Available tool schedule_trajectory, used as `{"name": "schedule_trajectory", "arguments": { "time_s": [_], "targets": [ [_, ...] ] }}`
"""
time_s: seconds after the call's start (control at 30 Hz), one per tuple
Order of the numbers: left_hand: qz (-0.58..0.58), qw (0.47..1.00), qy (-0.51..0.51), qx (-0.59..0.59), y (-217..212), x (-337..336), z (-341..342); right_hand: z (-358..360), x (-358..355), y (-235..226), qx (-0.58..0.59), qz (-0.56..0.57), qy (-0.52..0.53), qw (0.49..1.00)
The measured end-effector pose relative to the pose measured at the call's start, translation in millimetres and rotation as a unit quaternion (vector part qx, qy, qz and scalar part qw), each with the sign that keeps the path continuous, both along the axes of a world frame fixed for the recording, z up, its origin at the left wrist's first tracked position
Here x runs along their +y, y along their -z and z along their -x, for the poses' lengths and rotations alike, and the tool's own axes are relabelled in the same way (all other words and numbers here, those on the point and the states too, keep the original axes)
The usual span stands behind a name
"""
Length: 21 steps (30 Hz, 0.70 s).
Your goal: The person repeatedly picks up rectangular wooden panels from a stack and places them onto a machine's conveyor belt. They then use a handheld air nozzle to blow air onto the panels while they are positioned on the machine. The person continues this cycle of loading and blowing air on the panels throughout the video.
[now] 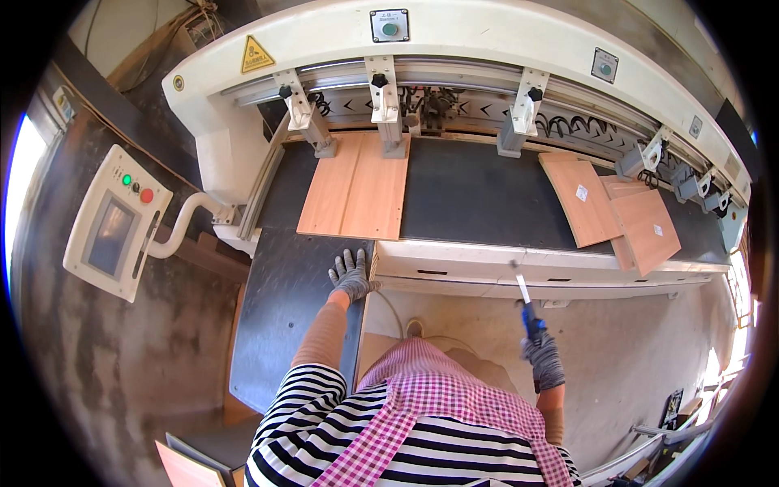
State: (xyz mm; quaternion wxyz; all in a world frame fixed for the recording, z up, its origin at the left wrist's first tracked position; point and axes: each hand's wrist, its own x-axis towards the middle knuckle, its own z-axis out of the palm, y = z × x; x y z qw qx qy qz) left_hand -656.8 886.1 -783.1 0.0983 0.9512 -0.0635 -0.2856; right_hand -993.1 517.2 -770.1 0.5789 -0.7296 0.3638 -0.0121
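My left hand (350, 276), in a grey glove, lies open with fingers spread on the dark side table (284, 325). Just beyond it, a wood-grain panel (357, 187) with a lengthwise line down it rests on the machine's black bed (462, 195), its far end under two clamp posts. Out to the right, my gloved right hand (542, 357) is closed round a slim tool (529, 312). Its grip is blue and black, and a silver shaft runs to a small greyish end, pointing at the machine's front edge. The tool's exact kind is unclear.
Several wood-grain panels (604, 203) overlap on the right of the bed, one past the front edge. A control panel (114, 223) on a bent white arm stands left. More clamp posts (519, 114) hang from the white overhead beam (487, 24). A thin hose (393, 308) trails below.
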Motion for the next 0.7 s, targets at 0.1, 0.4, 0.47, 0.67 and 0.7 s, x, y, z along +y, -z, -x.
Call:
{"name": "schedule_trajectory", "arguments": {
  "time_s": [0.1,0.4,0.47,0.67,0.7],
  "targets": [
    [0.0,1.0,-0.003,0.003,-1,1,-1,-1,-14,18,-0.02,0.012,0.028,0.999],
    [0.013,1.0,-0.008,-0.005,4,5,-4,2,15,-18,-0.088,0.137,-0.234,0.958],
    [0.016,1.0,-0.009,-0.006,6,5,-3,4,0,-2,-0.026,0.073,-0.055,0.995],
    [0.011,1.0,-0.011,-0.01,3,5,-1,2,29,-21,-0.047,-0.007,-0.17,0.984],
    [0.01,1.0,-0.01,-0.013,5,5,-1,2,34,-26,-0.024,0.007,-0.216,0.976]
  ]
}}
